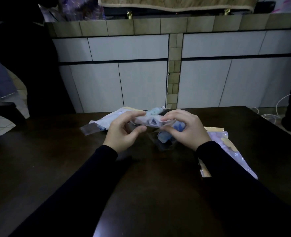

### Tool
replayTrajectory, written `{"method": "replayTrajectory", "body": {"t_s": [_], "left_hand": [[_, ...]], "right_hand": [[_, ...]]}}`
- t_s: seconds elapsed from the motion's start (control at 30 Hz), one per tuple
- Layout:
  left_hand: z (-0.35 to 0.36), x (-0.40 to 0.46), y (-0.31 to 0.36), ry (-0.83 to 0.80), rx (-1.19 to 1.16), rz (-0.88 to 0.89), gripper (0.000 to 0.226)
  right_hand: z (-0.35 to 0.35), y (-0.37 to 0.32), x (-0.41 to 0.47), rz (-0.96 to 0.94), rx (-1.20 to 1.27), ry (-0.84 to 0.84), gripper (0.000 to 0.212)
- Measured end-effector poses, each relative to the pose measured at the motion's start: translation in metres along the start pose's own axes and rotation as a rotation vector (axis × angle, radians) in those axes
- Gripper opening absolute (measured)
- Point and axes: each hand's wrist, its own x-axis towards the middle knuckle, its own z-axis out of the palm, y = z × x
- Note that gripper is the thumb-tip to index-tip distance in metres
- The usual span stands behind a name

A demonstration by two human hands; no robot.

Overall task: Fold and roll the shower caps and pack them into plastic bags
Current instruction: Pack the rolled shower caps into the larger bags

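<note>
**Both hands grip a rolled cap in its bag above the counter**

The left hand and right hand pinch opposite ends of a clear plastic bag holding a rolled shower cap, raised just above the dark counter. Beneath the bag lies a blue rolled cap. Left of the bag lie flat packets; to its right, a pink packet.

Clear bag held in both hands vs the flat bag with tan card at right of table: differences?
The clear plastic bag with a rolled cap inside is off the table, pinched by the left hand and right hand; the flat lilac bag with tan card lies untouched on the dark wooden table. The held one is bulged and narrow, the other flat and wider. Both are see-through plastic.
</note>
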Motion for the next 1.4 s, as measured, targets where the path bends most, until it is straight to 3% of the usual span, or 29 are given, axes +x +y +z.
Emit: {"method": "replayTrajectory", "body": {"t_s": [0.1, 0.2, 0.37, 0.43, 0.53, 0.7, 0.87, 1.0, 1.2, 1.3, 1.4], "left_hand": [[0.002, 0.0, 0.001, -0.106, 0.041, 0.123, 0.03], [0.003, 0.0, 0.0, -0.109, 0.047, 0.116, 0.019], [0.006, 0.0, 0.006, -0.112, -0.132, -0.079, 0.013], [0.008, -0.002, 0.009, -0.156, -0.238, -0.205, 0.006], [0.008, -0.004, 0.008, -0.154, -0.344, -0.417, 0.017], [0.007, -0.004, 0.004, -0.136, -0.41, -0.581, 0.024], [0.01, -0.003, 0.003, -0.048, -0.368, -0.6, 0.021], [0.017, -0.002, 0.003, 0.035, -0.305, -0.628, 0.018], [0.033, -0.007, -0.007, 0.07, -0.178, -0.777, 0.022], [0.031, -0.004, -0.007, 0.02, -0.128, -0.884, 0.032], [0.024, -0.001, -0.002, -0.08, -0.061, -0.965, 0.037]], "right_hand": [[-0.004, 0.0, -0.002, 0.051, 0.015, -0.048, 0.027], [-0.007, 0.001, -0.004, 0.108, 0.026, -0.137, 0.026], [-0.007, 0.002, -0.007, 0.212, 0.083, -0.145, 0.01], [-0.007, 0.003, -0.007, 0.229, 0.061, -0.148, 0.019], [-0.002, 0.002, -0.008, 0.358, 0.09, -0.194, 0.04], [0.005, -0.003, -0.009, 0.48, 0.106, -0.153, 0.052], [0.01, -0.012, -0.009, 0.626, 0.002, -0.099, 0.056], [0.009, -0.014, -0.009, 0.717, -0.145, -0.045, 0.043], [0.011, -0.008, -0.009, 0.838, -0.185, -0.207, 0.044], [0.009, -0.012, -0.008, 0.862, -0.303, -0.313, 0.045], [0.01, -0.015, -0.007, 0.858, -0.285, -0.304, 0.041]]}}
